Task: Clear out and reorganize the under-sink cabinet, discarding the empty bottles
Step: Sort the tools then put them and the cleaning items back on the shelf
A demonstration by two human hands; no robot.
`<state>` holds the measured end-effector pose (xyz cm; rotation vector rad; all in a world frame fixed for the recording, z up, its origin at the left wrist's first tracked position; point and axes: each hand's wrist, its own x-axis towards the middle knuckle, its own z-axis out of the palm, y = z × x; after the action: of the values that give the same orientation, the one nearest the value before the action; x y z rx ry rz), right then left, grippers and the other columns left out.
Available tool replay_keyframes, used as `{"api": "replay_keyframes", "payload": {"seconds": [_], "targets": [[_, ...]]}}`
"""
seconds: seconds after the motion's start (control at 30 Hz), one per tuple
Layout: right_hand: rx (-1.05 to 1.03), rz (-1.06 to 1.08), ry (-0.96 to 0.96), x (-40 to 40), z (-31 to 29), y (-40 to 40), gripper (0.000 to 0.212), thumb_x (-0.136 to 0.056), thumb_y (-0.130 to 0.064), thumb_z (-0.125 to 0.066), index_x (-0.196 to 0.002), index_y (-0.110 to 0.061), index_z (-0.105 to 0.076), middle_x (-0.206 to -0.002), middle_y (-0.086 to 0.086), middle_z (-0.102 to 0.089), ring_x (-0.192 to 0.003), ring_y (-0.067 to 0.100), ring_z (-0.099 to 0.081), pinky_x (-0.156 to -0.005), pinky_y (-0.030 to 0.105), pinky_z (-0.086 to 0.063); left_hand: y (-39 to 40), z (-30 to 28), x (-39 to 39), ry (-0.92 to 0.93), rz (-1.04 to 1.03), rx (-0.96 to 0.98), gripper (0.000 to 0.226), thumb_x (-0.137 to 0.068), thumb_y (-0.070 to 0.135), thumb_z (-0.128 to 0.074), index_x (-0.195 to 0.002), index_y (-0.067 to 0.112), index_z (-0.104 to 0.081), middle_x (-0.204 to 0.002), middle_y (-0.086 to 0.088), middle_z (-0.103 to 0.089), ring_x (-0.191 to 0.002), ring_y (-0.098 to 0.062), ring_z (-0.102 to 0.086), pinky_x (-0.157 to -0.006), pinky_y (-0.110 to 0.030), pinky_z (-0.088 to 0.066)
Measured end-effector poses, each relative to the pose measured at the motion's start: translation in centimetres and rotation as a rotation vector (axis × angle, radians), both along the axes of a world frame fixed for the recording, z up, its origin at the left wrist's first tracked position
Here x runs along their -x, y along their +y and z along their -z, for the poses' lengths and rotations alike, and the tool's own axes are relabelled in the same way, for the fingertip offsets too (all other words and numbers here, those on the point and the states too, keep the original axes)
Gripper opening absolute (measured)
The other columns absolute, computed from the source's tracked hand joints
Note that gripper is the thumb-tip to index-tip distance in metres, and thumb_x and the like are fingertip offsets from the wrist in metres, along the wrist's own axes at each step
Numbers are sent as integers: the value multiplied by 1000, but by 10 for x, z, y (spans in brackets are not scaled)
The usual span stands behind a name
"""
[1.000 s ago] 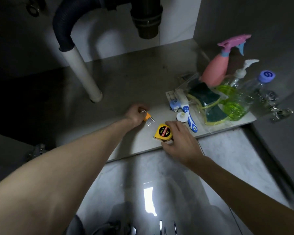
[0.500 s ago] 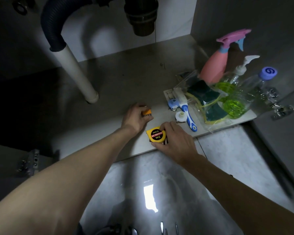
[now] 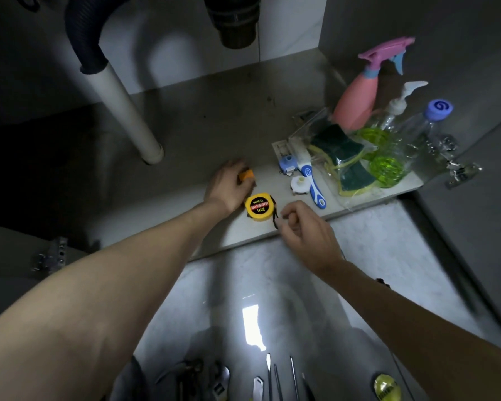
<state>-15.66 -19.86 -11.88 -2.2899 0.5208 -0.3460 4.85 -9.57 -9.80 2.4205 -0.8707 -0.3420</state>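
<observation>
the yellow tape measure (image 3: 259, 206) lies flat on the cabinet floor (image 3: 185, 125), near the middle of the frame, right at the front edge. it sits between the two hands. the right hand (image 3: 307, 230) is just to the lower right of it, close but not on it. its fingers are curled in and hold nothing that i can see; a thin dark strap from the tape measure lies just by them. the left hand (image 3: 229, 185) is just to the upper left, almost touching the tape measure. its fingers are curled round a small orange thing (image 3: 43, 175) and cover most of it, so i cannot tell what it is.

the tape measure is round and squat, so it has no long side to line up with. the right hand looks like the free one to take it, i think, reaching up and left.

to the right, in the upper right of the frame, stand a pink spray bottle (image 3: 359, 102), a clear pump bottle (image 3: 394, 111) and a clear bottle with a purple cap (image 3: 437, 111). green sponges (image 3: 339, 146) and a blue and white brush (image 3: 313, 180) lie in front of them.

the floor is smooth grey and dim. a white pipe (image 3: 128, 111) comes down at the upper left. tools (image 3: 272, 380) lie on the pale room floor at the bottom of the frame
</observation>
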Motion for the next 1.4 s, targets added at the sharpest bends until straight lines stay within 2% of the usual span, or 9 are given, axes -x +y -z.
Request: {"api": "replay_keyframes", "payload": {"seconds": [0.1, 0.2, 0.37, 0.47, 0.6, 0.73, 0.87, 1.13, 1.4], "targets": [[-22, 63, 70, 52, 6, -19, 16, -98, -35, -46, -88, -24, -52, -67, -6, -56, -64, 18, -55, -61, 36, -45, 1, -5, 27, -61, -107, 124, 43, -98, 22, -49, -141, 16, -49, -147, -11, -45, -137, -29, -38, -110, -34, -32], [12, 137, 212, 119, 22, -40, 25, -103, -29, -45, -82, -18, -49, -64, 2, -57, -62, 29, -55, -60, 41, -45, -7, -13, 76, -183, 27, 283, 27, -94, 18, -47, -118, 20, -58, -117, -2, -57, -110, -23, -54, -90, -34, -44], [3, 455, 510, 234, 58, -57, 34, -98, -47, -50, -76, -23, -41, -64, -4, -55, -57, 17, -52, -50, 31, -30, -6, 1, 193, 0, 279, 143, 12, -91, 40, -43, -101, 33, -45, -85, 12, -53, -74, -13, -53, -66, -31, -42], [-137, 546, 565, 268, 72, -58, 25, -92, -47, -60, -83, -29, -45, -76, -8, -58, -66, 10, -55, -53, 29, -33, 3, 31, 269, 169, 365, -86, 21, -87, 47, -44, -105, 37, -44, -96, 11, -56, -87, -17, -59, -70, -26, -35], [-253, 469, 577, 267, 79, -62, 26, -87, -42, -69, -99, -28, -52, -90, -6, -59, -84, 19, -60, -68, 31, -40, 14, 72, 351, 287, 465, -341, 49, -85, 59, -51, -127, 34, -44, -125, 9, -49, -111, -18, -55, -84, -32, -44], [-285, 493, 566, 257, 80, -62, 38, -91, -45, -65, -118, -21, -56, -111, 2, -61, -100, 23, -61, -80, 32, -46, 15, 97, 397, 290, 491, -388, 59, -75, 62, -65, -123, 34, -46, -121, 9, -45, -113, -17, -52, -86, -37, -49], [-274, 469, 557, 254, 79, -63, 37, -95, -46, -60, -119, -18, -56, -118, 5, -56, -104, 26, -60, -89, 40, -50, 9, 107, 407, 240, 483, -385, 60, -73, 59, -70, -120, 34, -43, -116, 9, -41, -108, -17, -49, -78, -36, -50], [-235, 475, 593, 242, 77, -70, 22, -93, -43, -63, -85, -23, -56, -98, 3, -65, -89, 28, -63, -66, 31, -44, 13, 92, 390, 199, 444, -389, 51, -74, 55, -66, -115, 33, -47, -115, 12, -50, -106, -17, -56, -79, -32, -49], [-378, 575, 196, 160, 36, -48, 14, -81, -33, -74, -84, -28, -61, -75, -12, -65, -78, 16, -66, -65, 26, -42, 48, 30, 291, 91, 209, -269, 47, -71, 67, -56, -107, 39, -45, -106, 15, -54, -102, -11, -57, -81, -33, -50]]}}
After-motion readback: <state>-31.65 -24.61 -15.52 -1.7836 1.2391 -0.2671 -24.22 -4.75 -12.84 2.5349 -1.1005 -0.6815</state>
